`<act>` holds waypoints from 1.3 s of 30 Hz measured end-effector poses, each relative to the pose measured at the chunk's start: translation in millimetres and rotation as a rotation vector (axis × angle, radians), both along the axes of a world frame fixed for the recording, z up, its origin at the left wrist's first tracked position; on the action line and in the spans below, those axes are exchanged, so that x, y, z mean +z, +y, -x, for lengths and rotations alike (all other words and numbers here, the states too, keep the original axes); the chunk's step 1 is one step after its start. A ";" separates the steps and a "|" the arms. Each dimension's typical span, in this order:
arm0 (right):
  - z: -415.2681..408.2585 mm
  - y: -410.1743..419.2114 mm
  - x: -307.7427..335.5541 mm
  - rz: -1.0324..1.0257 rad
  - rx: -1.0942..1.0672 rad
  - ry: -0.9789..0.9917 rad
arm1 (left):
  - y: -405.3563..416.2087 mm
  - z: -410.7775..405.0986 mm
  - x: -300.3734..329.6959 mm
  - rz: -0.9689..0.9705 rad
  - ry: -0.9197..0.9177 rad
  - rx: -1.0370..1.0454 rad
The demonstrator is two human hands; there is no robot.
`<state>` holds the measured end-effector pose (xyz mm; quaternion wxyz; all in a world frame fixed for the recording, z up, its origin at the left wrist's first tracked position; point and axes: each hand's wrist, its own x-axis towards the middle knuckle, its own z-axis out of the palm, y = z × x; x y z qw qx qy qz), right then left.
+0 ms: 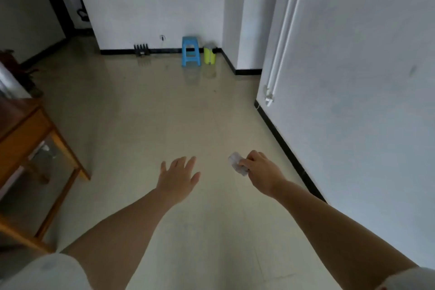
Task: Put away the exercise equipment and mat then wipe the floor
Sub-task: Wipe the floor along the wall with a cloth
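My right hand (pixel 260 170) is stretched out over the beige floor (pixel 164 113) and is shut on a small pale folded cloth or wipe (pixel 237 165), which sticks out to the left of the fingers. My left hand (pixel 179 175) hovers beside it, palm down, fingers spread, holding nothing. Both arms reach forward from the bottom of the view. No mat or exercise equipment shows on the floor near me. A dark rack-like object (pixel 142 50) stands against the far wall; I cannot tell what it is.
A wooden table (pixel 30 139) stands at the left. A blue plastic stool (pixel 190 51) and a small yellow-green bin (pixel 209 54) sit by the far wall. A white wall with a black skirting runs along the right. A dark doorway opens at the far left.
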<state>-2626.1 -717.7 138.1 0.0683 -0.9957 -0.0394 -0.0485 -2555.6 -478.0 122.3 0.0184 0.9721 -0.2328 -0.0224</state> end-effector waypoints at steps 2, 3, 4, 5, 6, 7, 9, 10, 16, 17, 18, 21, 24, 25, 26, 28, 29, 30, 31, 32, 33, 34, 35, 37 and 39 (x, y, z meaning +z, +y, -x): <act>-20.1 15.4 0.2 -0.029 0.009 0.003 | 17.7 -20.3 2.0 0.012 -0.002 0.015; -29.7 20.5 -0.9 -0.035 0.012 0.003 | 24.4 -29.8 1.8 0.015 -0.003 0.026; -38.5 25.2 -0.7 -0.029 0.019 0.007 | 29.3 -39.3 0.1 0.018 -0.003 0.034; -47.7 28.4 -1.3 -0.026 0.034 0.012 | 32.5 -48.4 -2.2 0.017 0.003 0.040; -57.0 30.9 -1.5 -0.023 0.049 0.022 | 33.6 -56.5 -4.7 0.010 0.013 0.044; -66.5 31.4 -2.7 -0.028 0.062 0.019 | 32.8 -63.8 -7.8 0.000 0.022 0.046; -88.1 29.2 -3.9 -0.036 0.073 0.020 | 27.4 -82.6 -15.9 -0.004 0.036 0.049; -101.1 26.1 -4.7 -0.032 0.069 0.028 | 22.5 -94.0 -19.0 -0.008 0.045 0.046; -211.0 -20.8 -8.1 0.000 0.060 -0.010 | -22.8 -197.3 -24.5 0.000 0.087 0.041; -234.0 -31.6 -7.5 0.001 0.060 -0.018 | -32.8 -220.6 -23.3 0.013 0.087 0.045; -256.5 -41.2 -6.2 -0.002 0.062 -0.026 | -42.1 -242.1 -22.0 0.015 0.076 0.051; -329.3 -69.3 -6.8 -0.033 0.058 -0.061 | -64.0 -306.7 -17.1 0.023 0.055 0.102; -418.8 -91.5 -12.0 -0.060 0.097 0.023 | -87.1 -380.6 -16.6 0.032 0.105 0.185; -421.4 -88.8 -11.7 -0.045 0.116 0.021 | -86.2 -384.4 -16.4 0.027 0.107 0.177; -429.3 -85.8 -8.9 -0.065 0.114 0.029 | -84.9 -391.3 -13.9 0.019 0.116 0.167; -464.5 -86.0 -13.0 -0.098 0.148 0.054 | -85.1 -421.9 -16.2 0.014 0.107 0.178; -488.9 -86.5 -17.2 -0.099 0.162 0.056 | -84.5 -444.4 -18.9 0.030 0.122 0.203; -512.2 -84.8 -19.5 -0.108 0.177 0.056 | -83.7 -468.5 -20.6 0.039 0.141 0.229; -536.4 -82.5 -19.8 -0.113 0.196 0.061 | -82.4 -492.8 -21.3 0.020 0.150 0.234; -561.9 -80.8 -22.0 -0.107 0.219 0.056 | -80.6 -517.3 -24.0 0.014 0.145 0.240; -587.0 -79.4 -23.4 -0.099 0.236 0.043 | -79.7 -542.7 -25.7 0.019 0.144 0.246; -613.9 -78.5 -25.3 -0.098 0.237 0.039 | -79.1 -569.0 -27.4 0.024 0.144 0.246; -642.6 -78.1 -27.6 -0.103 0.231 0.032 | -78.6 -595.5 -28.8 0.022 0.143 0.242; -703.6 -77.7 -31.4 -0.128 0.206 0.018 | -75.3 -650.7 -31.5 0.031 0.132 0.237; -760.5 -77.5 -31.3 -0.156 0.164 0.020 | -71.4 -705.1 -28.8 0.031 0.142 0.220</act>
